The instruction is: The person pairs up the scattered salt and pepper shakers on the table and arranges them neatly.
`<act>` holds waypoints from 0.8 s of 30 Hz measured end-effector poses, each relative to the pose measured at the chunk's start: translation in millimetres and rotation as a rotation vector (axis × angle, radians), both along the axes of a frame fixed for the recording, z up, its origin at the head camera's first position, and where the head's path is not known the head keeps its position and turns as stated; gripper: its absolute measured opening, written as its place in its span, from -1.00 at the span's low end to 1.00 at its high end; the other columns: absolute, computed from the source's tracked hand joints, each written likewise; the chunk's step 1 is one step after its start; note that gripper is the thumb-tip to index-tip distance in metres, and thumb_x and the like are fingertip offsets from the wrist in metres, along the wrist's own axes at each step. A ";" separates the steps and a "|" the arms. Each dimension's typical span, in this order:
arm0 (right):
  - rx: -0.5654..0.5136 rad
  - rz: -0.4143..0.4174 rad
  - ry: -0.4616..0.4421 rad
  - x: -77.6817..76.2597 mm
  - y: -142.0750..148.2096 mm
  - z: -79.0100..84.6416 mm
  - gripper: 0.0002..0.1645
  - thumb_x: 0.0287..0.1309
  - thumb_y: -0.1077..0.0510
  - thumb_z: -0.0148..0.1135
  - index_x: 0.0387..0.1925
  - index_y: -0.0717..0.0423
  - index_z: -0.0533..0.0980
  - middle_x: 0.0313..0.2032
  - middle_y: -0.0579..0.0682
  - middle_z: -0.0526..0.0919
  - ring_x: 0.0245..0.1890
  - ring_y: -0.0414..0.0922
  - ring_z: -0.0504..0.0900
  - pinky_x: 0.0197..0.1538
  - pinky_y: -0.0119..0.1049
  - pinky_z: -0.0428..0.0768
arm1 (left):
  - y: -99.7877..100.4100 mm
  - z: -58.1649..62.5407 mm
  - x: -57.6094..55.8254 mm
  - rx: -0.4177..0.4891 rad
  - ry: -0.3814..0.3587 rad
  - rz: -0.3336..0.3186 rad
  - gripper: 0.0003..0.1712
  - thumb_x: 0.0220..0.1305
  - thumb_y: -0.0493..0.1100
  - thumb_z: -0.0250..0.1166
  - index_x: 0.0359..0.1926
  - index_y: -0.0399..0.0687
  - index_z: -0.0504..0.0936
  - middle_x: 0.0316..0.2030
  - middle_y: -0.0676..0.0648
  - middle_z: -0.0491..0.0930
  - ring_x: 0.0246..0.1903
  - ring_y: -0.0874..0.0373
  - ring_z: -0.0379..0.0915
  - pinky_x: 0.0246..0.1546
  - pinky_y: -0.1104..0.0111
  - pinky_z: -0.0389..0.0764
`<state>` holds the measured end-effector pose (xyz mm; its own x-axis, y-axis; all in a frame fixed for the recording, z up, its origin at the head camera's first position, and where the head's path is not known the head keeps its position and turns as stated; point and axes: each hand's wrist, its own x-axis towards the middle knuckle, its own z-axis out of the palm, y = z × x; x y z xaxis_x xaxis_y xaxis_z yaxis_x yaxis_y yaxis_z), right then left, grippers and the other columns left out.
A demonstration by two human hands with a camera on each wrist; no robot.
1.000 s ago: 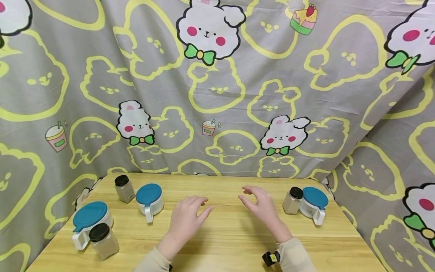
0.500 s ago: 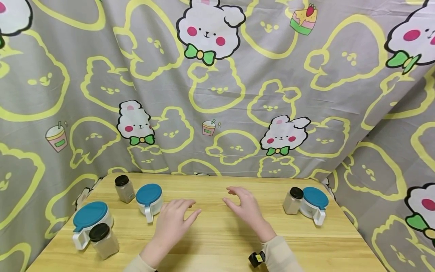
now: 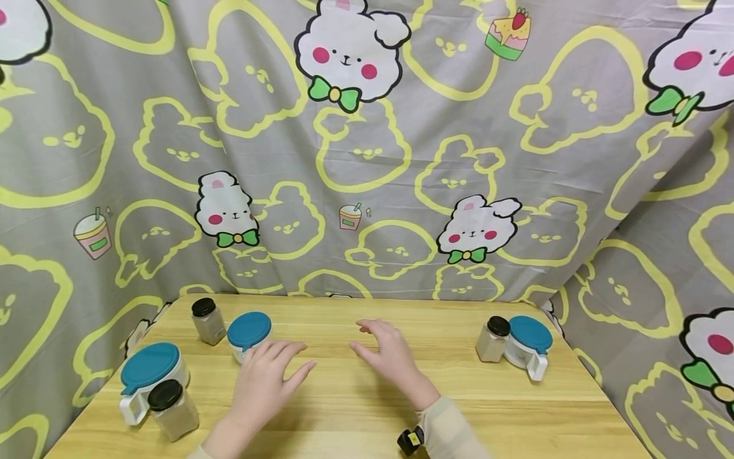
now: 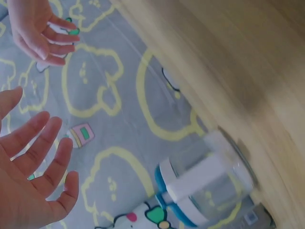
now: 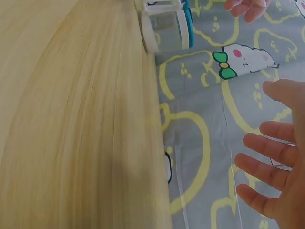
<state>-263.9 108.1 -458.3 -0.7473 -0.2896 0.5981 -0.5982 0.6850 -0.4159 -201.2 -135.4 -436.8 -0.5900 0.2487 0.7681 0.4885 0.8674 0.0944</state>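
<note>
My left hand hovers over the table with relaxed, parted fingers and holds nothing. It overlaps the nearer side of a clear lidded jar with a blue lid, hiding its handle in the head view. That jar's white handle shows in the left wrist view. Over the middle of the table is my right hand, its fingers loosely bent and nothing in them. Just behind the left hand's jar stands a small square jar with a black cap.
At the left, a larger blue-lidded jar stands beside another black-capped jar. On the right are a black-capped jar and a blue-lidded jar, side by side. A patterned curtain hangs behind the wooden table.
Both hands have moved left across the table, the left one coming in front of the blue-lidded jar. The jars stand where they stood.
</note>
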 end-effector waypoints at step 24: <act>-0.024 0.055 -0.126 3.2 -71.2 -8.0 -0.27 0.17 -0.20 0.29 0.29 0.02 0.38 0.09 -0.02 0.60 0.10 -0.05 0.57 0.14 -0.06 0.54 | -50.9 31.9 -0.7 0.014 -0.003 0.086 -0.51 0.21 0.26 0.28 -0.12 -0.03 0.71 -0.21 -0.08 0.71 -0.19 -0.07 0.55 -0.22 0.00 0.42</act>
<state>-260.7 36.9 -466.3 -0.8003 -0.3190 0.5078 -0.5766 0.6417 -0.5057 -201.9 -186.3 -404.8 -0.6115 0.1861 0.7691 0.4116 0.9049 0.1083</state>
